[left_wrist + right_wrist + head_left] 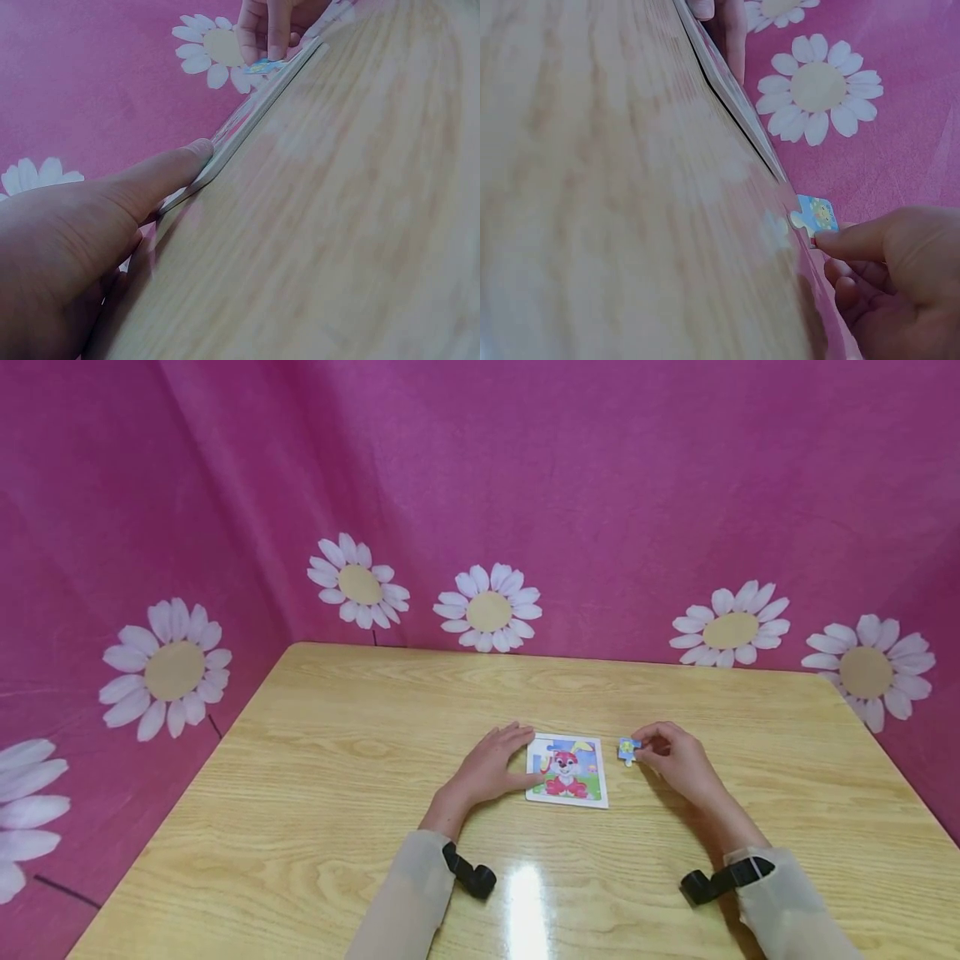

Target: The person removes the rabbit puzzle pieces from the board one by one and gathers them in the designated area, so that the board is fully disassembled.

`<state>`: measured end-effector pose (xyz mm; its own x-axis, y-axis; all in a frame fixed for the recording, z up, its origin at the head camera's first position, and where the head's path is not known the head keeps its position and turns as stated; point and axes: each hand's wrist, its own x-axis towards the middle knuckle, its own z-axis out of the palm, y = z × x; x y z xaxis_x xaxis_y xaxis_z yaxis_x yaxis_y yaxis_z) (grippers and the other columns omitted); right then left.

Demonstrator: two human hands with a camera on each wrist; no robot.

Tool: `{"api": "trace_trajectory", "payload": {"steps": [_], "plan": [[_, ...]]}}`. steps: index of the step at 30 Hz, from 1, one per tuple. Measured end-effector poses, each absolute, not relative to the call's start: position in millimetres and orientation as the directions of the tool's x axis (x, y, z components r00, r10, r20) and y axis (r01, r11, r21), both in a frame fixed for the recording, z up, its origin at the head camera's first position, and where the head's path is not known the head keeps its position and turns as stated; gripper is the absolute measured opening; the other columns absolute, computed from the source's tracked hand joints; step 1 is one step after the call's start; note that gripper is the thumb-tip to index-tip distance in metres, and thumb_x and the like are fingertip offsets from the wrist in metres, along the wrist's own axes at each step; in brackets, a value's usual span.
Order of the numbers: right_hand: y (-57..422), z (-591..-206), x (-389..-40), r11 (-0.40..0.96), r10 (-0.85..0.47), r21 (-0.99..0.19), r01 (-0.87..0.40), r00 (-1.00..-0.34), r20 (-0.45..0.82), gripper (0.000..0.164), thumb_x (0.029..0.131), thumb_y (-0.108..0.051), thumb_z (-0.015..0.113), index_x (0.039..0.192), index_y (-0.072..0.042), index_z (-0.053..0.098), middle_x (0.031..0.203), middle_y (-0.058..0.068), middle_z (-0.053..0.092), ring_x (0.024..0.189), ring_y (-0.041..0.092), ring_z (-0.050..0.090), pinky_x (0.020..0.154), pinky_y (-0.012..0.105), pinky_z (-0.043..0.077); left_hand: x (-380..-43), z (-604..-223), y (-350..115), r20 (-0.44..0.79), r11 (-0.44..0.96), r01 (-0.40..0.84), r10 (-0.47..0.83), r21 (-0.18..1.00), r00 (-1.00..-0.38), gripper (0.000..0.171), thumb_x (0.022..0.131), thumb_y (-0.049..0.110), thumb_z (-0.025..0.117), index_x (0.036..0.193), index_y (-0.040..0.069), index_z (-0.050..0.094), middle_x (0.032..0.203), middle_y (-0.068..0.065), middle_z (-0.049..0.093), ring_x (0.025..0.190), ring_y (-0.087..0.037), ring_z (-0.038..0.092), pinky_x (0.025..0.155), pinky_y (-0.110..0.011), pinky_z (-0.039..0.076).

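Observation:
A square picture puzzle [566,770] of a red-and-white cartoon animal lies on the table, with a gap at its upper left. My left hand [491,764] is at its left side, the thumb resting on the face and the fingertips at the upper left corner. In the left wrist view, the thumb [176,166] lies extended over the puzzle's edge. To the right of the puzzle, my right hand [678,762] pinches a blue puzzle piece [627,750] with a yellow print. The right wrist view shows the thumb on this puzzle piece [817,214]; my other right fingers are curled.
The wooden table [360,735] extends around both hands. Behind it and to the left hangs a magenta cloth [600,485] printed with white daisies. A black strap [468,870] with a small camera sits on each wrist.

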<state>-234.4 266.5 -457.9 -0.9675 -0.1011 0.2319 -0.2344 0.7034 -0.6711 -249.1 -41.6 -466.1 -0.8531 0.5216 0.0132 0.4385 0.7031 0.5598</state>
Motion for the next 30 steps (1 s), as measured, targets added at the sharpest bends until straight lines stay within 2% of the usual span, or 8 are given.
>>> {"api": "trace_trajectory", "payload": {"steps": [12, 22, 30], "plan": [[270.6, -456.0, -241.8, 0.706, -0.156, -0.687, -0.176, -0.984, 0.091, 0.019, 0.091, -0.002, 0.065, 0.109, 0.003, 0.065, 0.096, 0.016, 0.063, 0.08, 0.008, 0.049, 0.067, 0.016, 0.042, -248.9, -465.5, -41.8, -0.003, 0.707, 0.423, 0.516, 0.567, -0.857, 0.077, 0.087, 0.052, 0.068, 0.15, 0.017, 0.04, 0.159, 0.001, 0.036, 0.153, -0.015, 0.02, 0.128, -0.035, 0.012], [268.7, -449.0, -244.3, 0.742, -0.232, -0.628, -0.234, -0.969, 0.088, 0.016, 0.09, -0.001, 0.065, 0.105, 0.003, 0.065, 0.098, 0.016, 0.061, 0.084, 0.015, 0.053, 0.069, 0.017, 0.044, -249.0, -463.6, -42.1, 0.014, 0.699, 0.44, 0.524, 0.563, -0.852, 0.077, 0.087, 0.05, 0.069, 0.15, 0.016, 0.041, 0.158, 0.002, 0.038, 0.152, -0.016, 0.022, 0.128, -0.035, 0.012], [266.7, -447.4, -243.7, 0.749, -0.238, -0.615, -0.247, -0.966, 0.099, 0.013, 0.091, -0.004, 0.065, 0.103, 0.001, 0.066, 0.099, 0.015, 0.062, 0.081, 0.013, 0.053, 0.067, 0.017, 0.044, -248.2, -463.6, -43.0, 0.011, 0.694, 0.434, 0.524, 0.574, -0.852, 0.076, 0.087, 0.049, 0.069, 0.15, 0.016, 0.041, 0.158, 0.001, 0.038, 0.152, -0.017, 0.022, 0.128, -0.035, 0.012]]}}
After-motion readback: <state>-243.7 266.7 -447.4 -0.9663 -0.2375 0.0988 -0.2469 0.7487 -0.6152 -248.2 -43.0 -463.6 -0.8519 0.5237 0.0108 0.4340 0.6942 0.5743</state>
